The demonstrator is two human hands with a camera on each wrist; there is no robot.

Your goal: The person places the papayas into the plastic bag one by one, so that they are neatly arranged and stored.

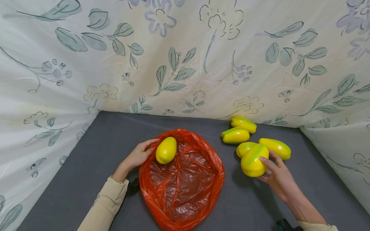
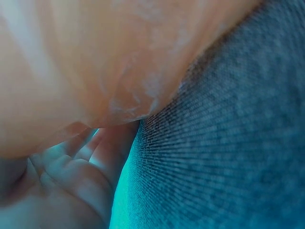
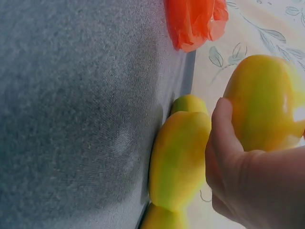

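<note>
A red plastic bag (image 1: 188, 179) stands wide with its rim rolled back, in the middle of the head view. My left hand (image 1: 137, 157) holds its left rim; in the left wrist view the bag's side (image 2: 95, 62) hides most of the fingers. One yellow papaya (image 1: 166, 150) lies inside the bag by that hand. To the right of the bag, my right hand (image 1: 278, 175) grips a yellow-green papaya (image 1: 252, 162), thumb on its near side. The right wrist view shows this held papaya (image 3: 262, 102) raised beside the others.
Several more papayas (image 1: 235, 135) lie on the dark grey tabletop (image 1: 115, 134) at the back right, one partly behind the held one. A floral cloth (image 1: 185, 64) hangs along the back and both sides.
</note>
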